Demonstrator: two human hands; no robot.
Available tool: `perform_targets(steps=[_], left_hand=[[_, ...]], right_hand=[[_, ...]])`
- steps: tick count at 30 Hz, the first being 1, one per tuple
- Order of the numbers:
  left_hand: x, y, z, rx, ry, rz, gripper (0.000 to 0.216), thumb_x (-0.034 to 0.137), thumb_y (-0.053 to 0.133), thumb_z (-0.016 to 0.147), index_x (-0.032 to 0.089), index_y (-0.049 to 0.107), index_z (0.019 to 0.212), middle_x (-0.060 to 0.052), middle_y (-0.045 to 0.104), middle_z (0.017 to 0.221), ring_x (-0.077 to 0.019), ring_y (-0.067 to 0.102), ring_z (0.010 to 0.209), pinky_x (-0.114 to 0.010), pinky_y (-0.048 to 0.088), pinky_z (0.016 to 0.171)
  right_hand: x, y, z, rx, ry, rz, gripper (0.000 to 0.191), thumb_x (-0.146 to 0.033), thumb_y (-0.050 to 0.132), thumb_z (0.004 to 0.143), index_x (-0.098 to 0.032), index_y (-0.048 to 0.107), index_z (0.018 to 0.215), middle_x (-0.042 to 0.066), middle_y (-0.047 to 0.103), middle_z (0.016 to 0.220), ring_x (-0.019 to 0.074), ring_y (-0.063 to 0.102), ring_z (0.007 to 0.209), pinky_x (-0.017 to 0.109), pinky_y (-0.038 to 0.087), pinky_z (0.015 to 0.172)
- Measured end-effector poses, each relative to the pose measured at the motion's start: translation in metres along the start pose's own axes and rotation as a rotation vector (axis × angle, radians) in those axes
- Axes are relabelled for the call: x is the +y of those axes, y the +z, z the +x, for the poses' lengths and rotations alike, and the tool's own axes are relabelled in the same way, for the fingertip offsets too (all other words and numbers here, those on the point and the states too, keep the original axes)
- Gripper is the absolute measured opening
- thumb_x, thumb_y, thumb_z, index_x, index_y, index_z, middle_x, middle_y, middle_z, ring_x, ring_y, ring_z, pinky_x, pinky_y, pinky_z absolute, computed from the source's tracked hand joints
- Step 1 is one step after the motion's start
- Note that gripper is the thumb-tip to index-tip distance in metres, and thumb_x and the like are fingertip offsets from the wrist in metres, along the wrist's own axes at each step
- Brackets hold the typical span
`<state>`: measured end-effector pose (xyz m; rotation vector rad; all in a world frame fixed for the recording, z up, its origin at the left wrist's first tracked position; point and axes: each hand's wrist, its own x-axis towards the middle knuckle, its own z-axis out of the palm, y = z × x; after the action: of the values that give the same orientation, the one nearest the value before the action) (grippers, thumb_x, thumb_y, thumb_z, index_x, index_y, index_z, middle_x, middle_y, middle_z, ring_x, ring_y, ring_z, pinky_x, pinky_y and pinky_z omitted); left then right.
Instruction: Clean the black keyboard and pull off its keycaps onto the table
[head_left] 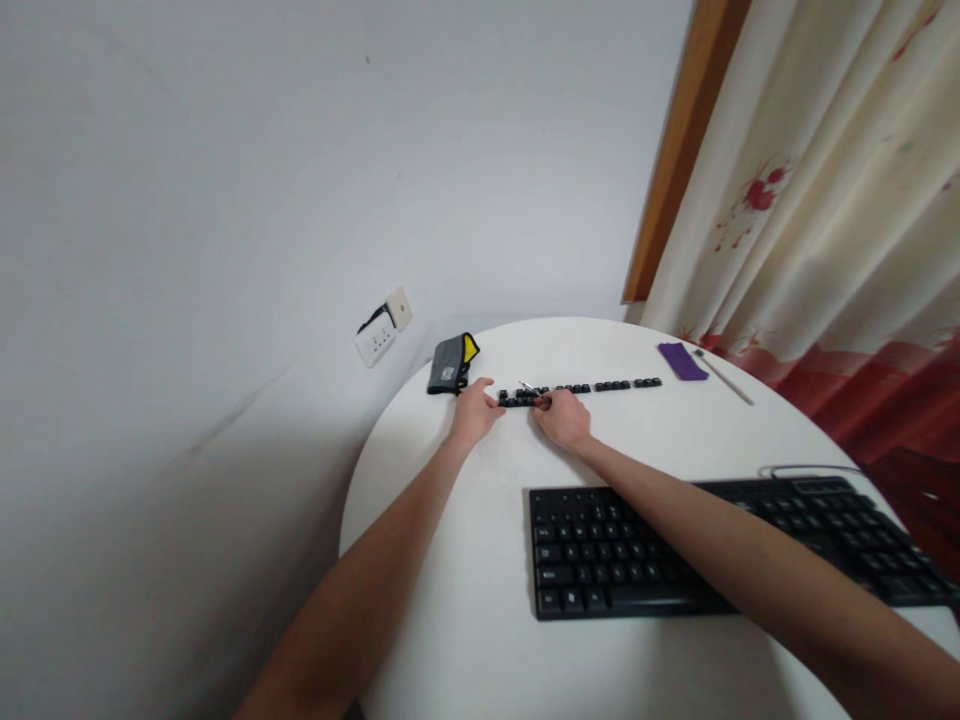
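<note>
Loose black keycaps (574, 388) lie in a line across the white round table (442, 540), with a second short row in front at the left end. My left hand (475, 412) rests at that left end, thumb and index finger apart, the thumb by the nearest keycap. My right hand (564, 416) is closed in a pinch over the front row. A thin silver tool (527, 386) sticks out of its fingers toward the upper left; its exact kind is too small to tell. Some keycaps are hidden behind the right fingers.
A black keyboard (622, 598) lies under my right forearm, its top row partly without keycaps. A grey and yellow pouch (448, 364) sits at the back left. To the right are a purple cloth (682, 362) and a thin brush (726, 378). A wall borders the left side.
</note>
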<state>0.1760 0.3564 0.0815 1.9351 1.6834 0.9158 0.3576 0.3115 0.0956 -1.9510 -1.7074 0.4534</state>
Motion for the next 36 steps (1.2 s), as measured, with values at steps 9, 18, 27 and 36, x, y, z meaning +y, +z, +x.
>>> perform_targets(steps=[9, 18, 27, 36], left_hand=[[0.003, -0.003, -0.002, -0.012, -0.017, 0.014, 0.051, 0.017, 0.077, 0.068, 0.018, 0.06, 0.117, 0.001, 0.068, 0.076, -0.0158, 0.065, 0.071, -0.025, 0.047, 0.07], [0.012, -0.022, 0.005, 0.111, -0.032, 0.065, 0.023, 0.019, 0.061, 0.082, 0.015, 0.065, 0.104, -0.003, 0.067, 0.077, -0.0185, 0.065, 0.076, -0.027, 0.046, 0.076], [0.074, -0.02, -0.034, -0.229, 0.352, -0.181, 0.02, 0.027, 0.057, 0.087, 0.018, 0.069, 0.1, -0.001, 0.068, 0.08, -0.0142, 0.06, 0.073, -0.024, 0.045, 0.068], [0.107, -0.011, -0.077, -1.02, 0.529, -0.162, 0.016, 0.03, 0.073, 0.078, 0.016, 0.073, 0.087, -0.002, 0.068, 0.077, -0.0142, 0.06, 0.072, -0.023, 0.046, 0.069]], right_hand=[[-0.001, -0.001, -0.002, 0.002, 0.009, 0.052, 0.021, -0.028, 0.06, 0.079, -0.022, 0.075, 0.094, 0.009, 0.075, 0.095, 0.0263, 0.069, 0.093, 0.03, 0.048, 0.077], [0.003, -0.039, -0.001, 0.046, -0.064, 0.256, 0.034, -0.033, 0.043, 0.091, -0.013, 0.07, 0.09, 0.009, 0.073, 0.084, 0.0191, 0.066, 0.08, 0.026, 0.046, 0.072], [0.024, -0.101, -0.069, 0.002, -0.285, 0.589, 0.045, -0.046, 0.034, 0.098, -0.017, 0.069, 0.094, 0.001, 0.059, 0.069, 0.0152, 0.054, 0.068, 0.026, 0.042, 0.065], [0.056, -0.107, -0.112, -0.267, -0.499, 0.433, 0.023, -0.032, 0.05, 0.095, -0.019, 0.066, 0.087, 0.002, 0.068, 0.079, 0.0167, 0.059, 0.073, 0.028, 0.046, 0.074]])
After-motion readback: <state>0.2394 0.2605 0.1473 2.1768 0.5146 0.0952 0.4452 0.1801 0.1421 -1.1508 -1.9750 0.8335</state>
